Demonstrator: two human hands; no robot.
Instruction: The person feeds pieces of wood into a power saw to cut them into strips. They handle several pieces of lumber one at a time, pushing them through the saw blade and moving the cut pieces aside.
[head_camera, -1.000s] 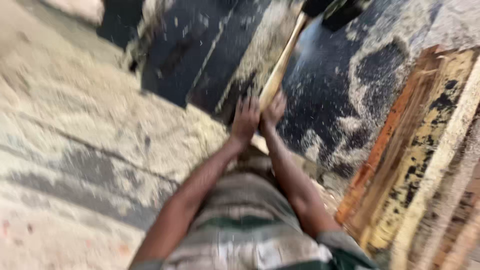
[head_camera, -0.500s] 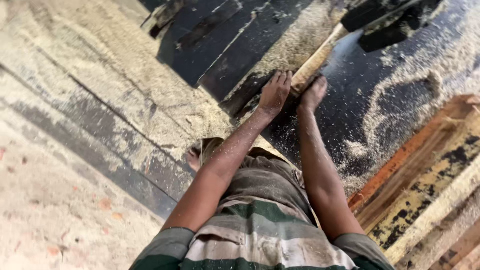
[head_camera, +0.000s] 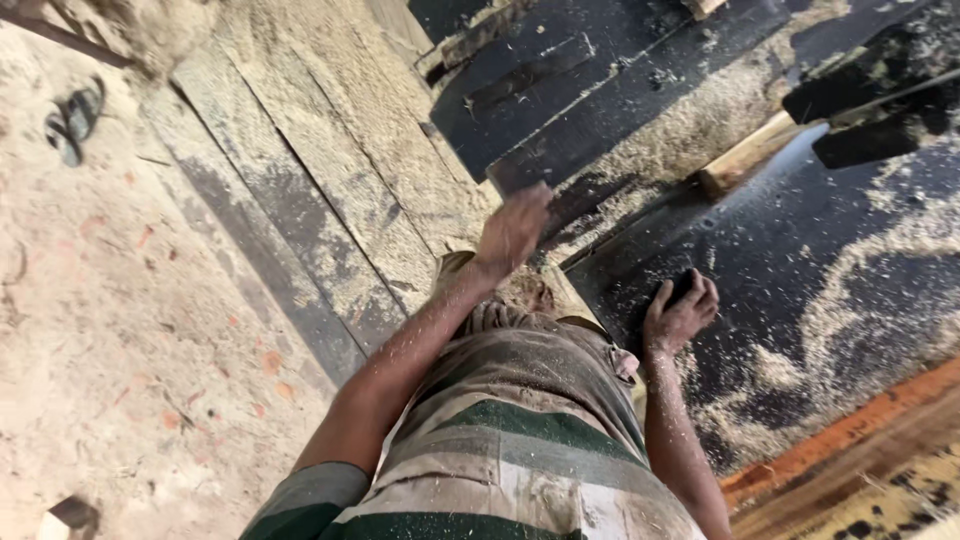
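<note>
Two bare hands over a sawdust-strewn black surface (head_camera: 860, 280), right hand (head_camera: 680, 312) loosely curled, resting on it, left hand (head_camera: 512, 228) raised, blurred, apparently empty, wooden plank (head_camera: 745, 158) beyond.

Sawmill wkshop: sawdust (head_camera: 850, 300) all over black saw table (head_camera: 800, 250), planks (head_camera: 330, 170).

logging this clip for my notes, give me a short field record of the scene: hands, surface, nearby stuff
left hand: raised in the air, blurred, holding nothing that shows
right hand: resting on the dark table, fingers curled at its edge
dark table: black flat surface strewn with sawdust
wooden piece: pale length of wood lying on the table beyond the right hand
floor boards: sawdust-covered planks to the left
sandals: dark pair on the ground, far left
clothing: striped green and grey shirt
</note>
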